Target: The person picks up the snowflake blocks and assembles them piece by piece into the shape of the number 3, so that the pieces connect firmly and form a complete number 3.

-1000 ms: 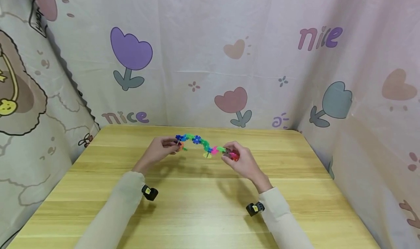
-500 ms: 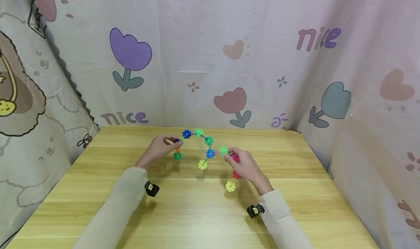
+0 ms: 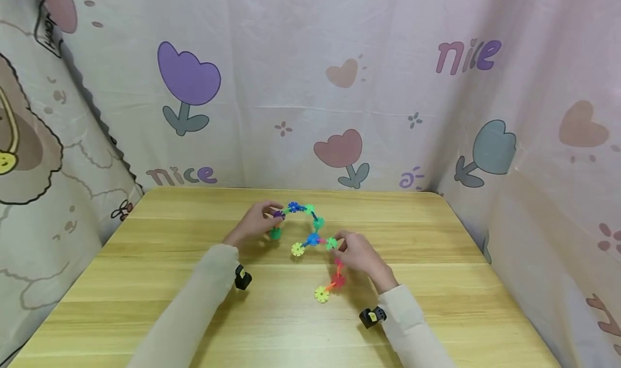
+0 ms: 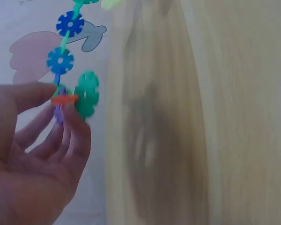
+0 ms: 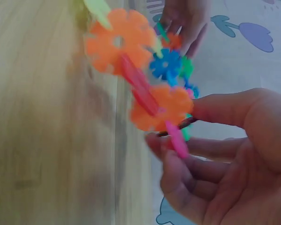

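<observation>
A chain of colourful notched plastic snowflake discs (image 3: 313, 240) is held up above the table between both hands. My left hand (image 3: 254, 221) pinches its left end at a purple disc, with an orange disc (image 4: 64, 100) and a green disc (image 4: 87, 94) beside the fingertips. My right hand (image 3: 361, 256) pinches a dark disc (image 5: 188, 123) further along, next to a light green disc (image 3: 331, 243). Below the right hand hangs a tail of pink, red and orange discs ending in a yellow disc (image 3: 322, 294). Another yellow disc (image 3: 298, 249) branches off the middle.
The light wooden table (image 3: 271, 325) spreads beneath the hands, with their shadows on it. A printed curtain (image 3: 271, 77) stands behind the table and along its sides. Small black cameras (image 3: 372, 317) sit at both wrists.
The chain has turned from nearly edge-on to showing its disc faces and bends into a tighter curve. My left hand has moved right; the right-hand tail has come into view and swung left.
</observation>
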Tool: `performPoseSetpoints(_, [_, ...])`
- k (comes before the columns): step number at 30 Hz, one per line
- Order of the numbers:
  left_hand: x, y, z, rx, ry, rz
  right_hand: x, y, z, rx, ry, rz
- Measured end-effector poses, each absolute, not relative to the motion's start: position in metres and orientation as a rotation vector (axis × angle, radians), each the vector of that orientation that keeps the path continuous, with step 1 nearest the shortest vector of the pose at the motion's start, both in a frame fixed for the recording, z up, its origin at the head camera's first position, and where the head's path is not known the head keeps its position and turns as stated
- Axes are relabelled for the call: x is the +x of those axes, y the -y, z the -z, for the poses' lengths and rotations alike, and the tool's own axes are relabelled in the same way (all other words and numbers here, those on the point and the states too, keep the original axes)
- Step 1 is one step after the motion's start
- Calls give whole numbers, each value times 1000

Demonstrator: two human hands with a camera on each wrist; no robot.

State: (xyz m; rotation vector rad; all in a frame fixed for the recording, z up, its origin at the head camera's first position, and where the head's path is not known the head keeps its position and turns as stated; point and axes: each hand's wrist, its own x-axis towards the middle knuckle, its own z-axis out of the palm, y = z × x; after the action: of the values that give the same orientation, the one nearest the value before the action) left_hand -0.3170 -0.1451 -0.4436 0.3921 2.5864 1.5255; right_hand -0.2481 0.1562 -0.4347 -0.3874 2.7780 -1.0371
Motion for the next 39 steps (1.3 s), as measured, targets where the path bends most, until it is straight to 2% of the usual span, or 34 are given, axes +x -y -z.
performPoseSetpoints(11, [-331, 126, 456, 474, -2533, -1507, -246, -153, 441, -328, -2662, 1036])
performPoseSetpoints(18, [-337, 115, 460, 374, -2606, -1487, -246, -152, 443, -320, -2625, 1003])
performPoseSetpoints(24, [-337, 114, 458, 403, -2626, -1433, -245, -159, 439, -315, -2564, 1003])
performPoseSetpoints(30, [-334, 120, 455, 350, -2635, -1387, -245, -162, 437, -387, -2493, 1024])
performPoseSetpoints(39, [-326, 116, 457, 229, -2653, -1395, -241, -155, 442, -355, -2446, 1081])
